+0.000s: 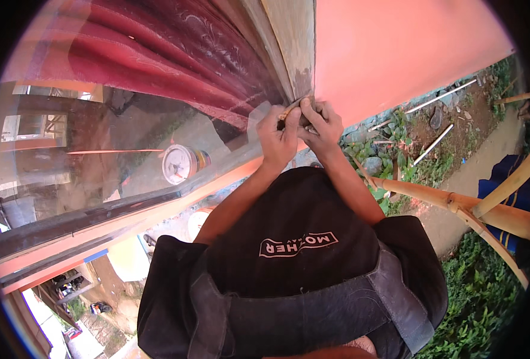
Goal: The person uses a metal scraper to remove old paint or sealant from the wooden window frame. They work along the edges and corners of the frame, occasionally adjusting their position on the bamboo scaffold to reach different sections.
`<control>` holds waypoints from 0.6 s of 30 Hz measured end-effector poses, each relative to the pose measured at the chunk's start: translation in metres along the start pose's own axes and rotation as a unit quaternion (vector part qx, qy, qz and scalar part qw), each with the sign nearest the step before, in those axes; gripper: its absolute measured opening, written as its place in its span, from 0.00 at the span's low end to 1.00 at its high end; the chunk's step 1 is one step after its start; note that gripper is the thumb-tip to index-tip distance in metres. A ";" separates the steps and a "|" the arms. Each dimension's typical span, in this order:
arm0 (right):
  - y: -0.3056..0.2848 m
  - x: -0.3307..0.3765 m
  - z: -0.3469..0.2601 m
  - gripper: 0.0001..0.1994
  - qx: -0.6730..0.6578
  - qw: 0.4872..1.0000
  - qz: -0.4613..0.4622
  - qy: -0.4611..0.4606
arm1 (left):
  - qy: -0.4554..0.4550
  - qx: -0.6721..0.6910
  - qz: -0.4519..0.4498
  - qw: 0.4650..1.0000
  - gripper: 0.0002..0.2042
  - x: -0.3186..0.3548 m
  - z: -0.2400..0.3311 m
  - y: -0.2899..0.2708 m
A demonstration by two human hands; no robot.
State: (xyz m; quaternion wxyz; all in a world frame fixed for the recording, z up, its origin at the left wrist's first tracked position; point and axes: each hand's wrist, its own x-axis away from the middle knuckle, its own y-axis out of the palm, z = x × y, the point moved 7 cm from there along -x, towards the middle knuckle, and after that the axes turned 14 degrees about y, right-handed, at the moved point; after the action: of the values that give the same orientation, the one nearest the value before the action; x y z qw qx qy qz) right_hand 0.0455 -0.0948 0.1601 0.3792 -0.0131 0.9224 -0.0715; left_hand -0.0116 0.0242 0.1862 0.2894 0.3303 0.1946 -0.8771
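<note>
My left hand and my right hand meet at the lower end of a weathered wooden window frame. Between them is a small brown folded piece, which looks like sandpaper, though its kind is not certain. The fingers of both hands are closed on it, thumbs pressed on the near side. Part of the piece is hidden by the fingers. Just left of the hands is the window glass, with a dark red curtain behind it. A pink wall borders the frame on the right.
A paint can shows in the glass, apparently as a reflection. An orange sill runs along the window's lower edge. Bamboo poles stand to my right. Plants and white pipes lie below.
</note>
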 end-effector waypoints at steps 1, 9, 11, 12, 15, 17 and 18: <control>0.000 -0.004 -0.002 0.31 0.009 1.000 -0.002 -0.013 | -0.009 0.007 -0.002 1.000 0.13 0.001 -0.004 0.000; 0.000 -0.013 -0.008 0.30 -0.002 1.000 -0.001 -0.028 | -0.003 -0.002 0.015 1.000 0.12 -0.003 -0.003 -0.003; 0.004 -0.026 -0.006 0.30 0.011 0.998 0.005 -0.056 | -0.011 0.002 0.008 1.000 0.11 -0.015 -0.007 -0.002; 0.002 -0.012 -0.002 0.30 0.001 0.998 0.010 -0.055 | 0.015 -0.019 0.009 1.000 0.11 0.000 -0.011 -0.003; -0.003 -0.015 -0.012 0.31 -0.003 0.999 0.006 -0.042 | 0.019 0.007 0.029 0.999 0.12 -0.004 0.000 0.000; -0.001 -0.016 -0.012 0.31 -0.016 0.999 -0.012 -0.028 | -0.002 0.000 0.016 1.000 0.12 -0.008 0.009 -0.006; -0.001 -0.016 -0.011 0.31 -0.008 0.999 -0.016 -0.027 | -0.016 0.006 0.016 1.000 0.11 -0.006 0.005 -0.006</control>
State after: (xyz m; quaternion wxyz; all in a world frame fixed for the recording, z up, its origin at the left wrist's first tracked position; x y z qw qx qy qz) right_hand 0.0486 -0.0932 0.1792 0.4029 -0.0326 0.9120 -0.0700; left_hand -0.0137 0.0284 0.1950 0.3043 0.3210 0.1798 -0.8787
